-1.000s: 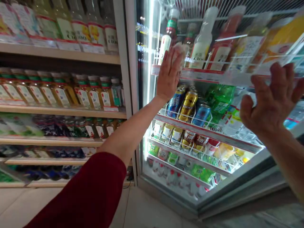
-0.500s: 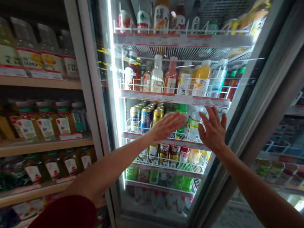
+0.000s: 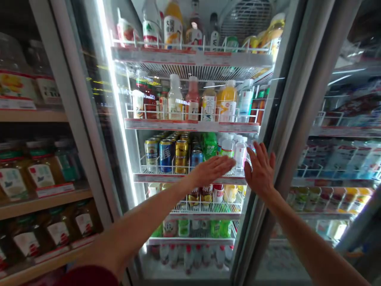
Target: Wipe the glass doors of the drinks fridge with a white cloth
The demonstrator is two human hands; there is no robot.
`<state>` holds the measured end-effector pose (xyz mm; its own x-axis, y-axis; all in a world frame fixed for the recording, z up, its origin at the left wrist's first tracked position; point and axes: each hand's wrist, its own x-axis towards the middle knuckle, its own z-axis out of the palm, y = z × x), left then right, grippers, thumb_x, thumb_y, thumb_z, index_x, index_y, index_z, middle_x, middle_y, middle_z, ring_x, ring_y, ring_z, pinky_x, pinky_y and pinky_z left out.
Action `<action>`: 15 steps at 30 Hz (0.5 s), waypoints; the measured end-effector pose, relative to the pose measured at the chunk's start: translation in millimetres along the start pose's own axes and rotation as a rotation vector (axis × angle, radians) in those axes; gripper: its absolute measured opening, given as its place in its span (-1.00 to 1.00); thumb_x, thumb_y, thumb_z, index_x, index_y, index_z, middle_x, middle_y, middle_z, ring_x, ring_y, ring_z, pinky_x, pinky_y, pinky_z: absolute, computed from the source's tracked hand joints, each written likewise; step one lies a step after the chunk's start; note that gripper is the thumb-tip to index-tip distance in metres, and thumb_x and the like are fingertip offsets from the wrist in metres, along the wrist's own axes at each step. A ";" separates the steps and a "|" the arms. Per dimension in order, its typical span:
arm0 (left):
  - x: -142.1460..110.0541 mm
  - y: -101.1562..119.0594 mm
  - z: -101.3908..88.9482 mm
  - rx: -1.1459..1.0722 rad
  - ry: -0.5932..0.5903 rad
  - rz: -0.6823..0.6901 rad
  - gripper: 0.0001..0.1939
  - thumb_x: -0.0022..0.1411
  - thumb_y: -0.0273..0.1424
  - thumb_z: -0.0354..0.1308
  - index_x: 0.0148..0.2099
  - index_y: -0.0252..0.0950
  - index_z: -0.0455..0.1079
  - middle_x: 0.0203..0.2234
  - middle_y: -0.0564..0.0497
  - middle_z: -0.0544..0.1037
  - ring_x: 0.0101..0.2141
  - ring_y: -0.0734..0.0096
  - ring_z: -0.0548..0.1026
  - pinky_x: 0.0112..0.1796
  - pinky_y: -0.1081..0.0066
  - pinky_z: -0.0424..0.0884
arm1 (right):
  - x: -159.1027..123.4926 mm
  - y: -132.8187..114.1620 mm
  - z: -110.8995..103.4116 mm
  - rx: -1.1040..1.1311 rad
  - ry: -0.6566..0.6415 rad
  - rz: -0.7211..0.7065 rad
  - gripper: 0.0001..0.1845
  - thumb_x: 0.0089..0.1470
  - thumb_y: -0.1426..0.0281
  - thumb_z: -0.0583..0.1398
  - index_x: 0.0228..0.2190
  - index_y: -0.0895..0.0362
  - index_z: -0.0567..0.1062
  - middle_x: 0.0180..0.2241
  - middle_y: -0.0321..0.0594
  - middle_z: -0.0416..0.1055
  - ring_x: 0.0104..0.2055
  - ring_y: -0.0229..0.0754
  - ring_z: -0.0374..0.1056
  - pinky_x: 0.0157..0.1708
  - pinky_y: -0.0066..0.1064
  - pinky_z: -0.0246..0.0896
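Drinks cooler (image 3: 192, 126): 12 o'clock, glazed front facing both hands. Left hand (image 3: 213, 169) — flat, fingers together; palm hidden, so holding cannot be determined. Right hand (image 3: 262, 171) — at 3 o'clock from the left, fingers spread wide. Green bottle (image 3: 210, 145): 12 o'clock from left hand.

Read 茶, large and upright, on the white-labelled bottle (image 3: 209, 104). Make out 100, blurred, on the pale bottle (image 3: 175, 104) farther left in the same row. Note white characters on the green bottle (image 3: 210, 145) and a large character on the blue can (image 3: 165, 155); cannot settle either. Find dark characters on the orange bottle (image 3: 173, 27); cannot decipher. Cannot read price strips (image 3: 190, 126) or yellow lettering (image 3: 101, 82) on the glass (image 3: 190, 136).
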<state>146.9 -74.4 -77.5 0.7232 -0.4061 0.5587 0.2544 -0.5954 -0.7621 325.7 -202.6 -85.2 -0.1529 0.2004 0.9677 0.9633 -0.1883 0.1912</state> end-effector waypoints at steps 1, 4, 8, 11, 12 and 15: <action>9.7 -6.4 -1.1 0.010 0.027 -0.086 -0.44 0.23 -0.54 -0.15 0.27 -0.33 -0.10 0.25 -0.03 0.02 0.24 0.28 -0.11 0.20 0.26 -0.01 | -0.6 4.6 -2.8 -0.013 0.010 0.014 -0.40 0.11 0.39 0.02 0.18 0.02 0.03 0.22 -0.12 0.04 0.27 -0.05 -0.10 0.20 -0.02 -0.26; 35.5 -18.6 -2.1 0.026 0.097 -0.288 -0.45 0.24 -0.57 -0.19 0.27 -0.37 -0.10 0.25 -0.08 0.01 0.24 0.21 -0.13 0.20 0.19 -0.02 | -2.6 17.6 -12.4 -0.045 0.034 0.054 -0.39 0.11 0.40 0.03 0.18 0.04 0.03 0.21 -0.09 0.05 0.27 -0.04 -0.09 0.19 -0.02 -0.23; 46.7 9.1 9.8 -0.064 0.002 0.119 -0.50 0.25 -0.53 -0.18 0.24 -0.36 -0.01 0.22 -0.03 0.10 0.21 0.32 0.02 0.19 0.29 0.02 | -11.0 31.5 -23.3 -0.064 0.011 0.049 -0.40 0.10 0.41 0.03 0.18 0.04 0.04 0.21 -0.08 0.06 0.26 -0.04 -0.06 0.19 -0.01 -0.21; 57.5 20.5 15.1 -0.095 -0.046 0.211 -0.48 0.25 -0.51 -0.16 0.25 -0.37 -0.05 0.23 -0.03 0.07 0.21 0.36 0.02 0.20 0.33 -0.01 | -17.6 39.4 -27.4 -0.079 0.009 0.028 -0.40 0.09 0.41 0.03 0.18 0.04 0.05 0.20 -0.08 0.07 0.26 -0.05 -0.06 0.19 -0.02 -0.21; 64.5 18.1 14.8 -0.085 -0.030 0.137 -0.46 0.24 -0.53 -0.16 0.26 -0.38 -0.08 0.24 -0.04 0.05 0.22 0.34 -0.02 0.20 0.32 -0.02 | -18.9 41.3 -28.1 -0.083 0.010 0.026 -0.39 0.09 0.42 0.03 0.18 0.05 0.05 0.20 -0.08 0.07 0.26 -0.05 -0.07 0.19 -0.03 -0.21; 85.5 9.3 13.6 -0.046 0.040 -0.115 -0.43 0.22 -0.58 -0.18 0.27 -0.41 -0.15 0.25 -0.11 -0.01 0.24 0.22 -0.13 0.21 0.21 -0.07 | -20.2 44.6 -29.5 -0.096 0.013 0.033 -0.39 0.09 0.42 0.03 0.18 0.05 0.04 0.21 -0.08 0.05 0.26 -0.07 -0.08 0.20 -0.05 -0.22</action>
<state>219.8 -105.2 -41.2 0.6646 -0.3600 0.6548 0.3038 -0.6704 -0.6770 365.3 -243.4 -91.4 -0.1250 0.1799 0.9757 0.9424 -0.2859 0.1735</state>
